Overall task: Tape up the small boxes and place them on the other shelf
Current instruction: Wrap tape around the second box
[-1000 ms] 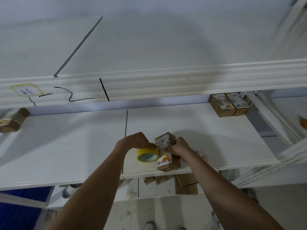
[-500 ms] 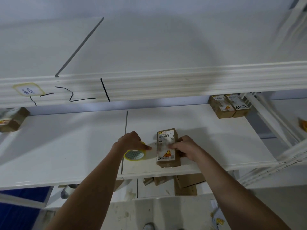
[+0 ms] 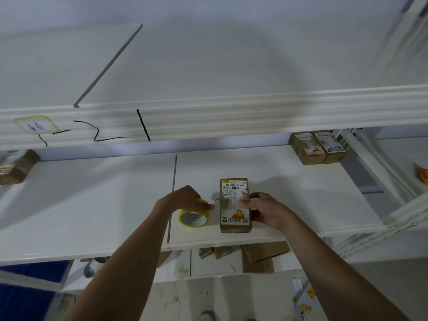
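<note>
Cardboard and label-side up, the small box point(image 3: 235, 205) lies flat near the front edge of the white shelf point(image 3: 301, 193), with the right hand point(image 3: 269, 210) curled against its right side and fingers pressing on its top. Just left of it, the left hand point(image 3: 185, 200) grips the yellow tape roll point(image 3: 194, 217), which stands on the shelf (a short clear strip seems to bridge roll and box). Two more boxes point(image 3: 317, 148) sit at the back right, well apart.
</note>
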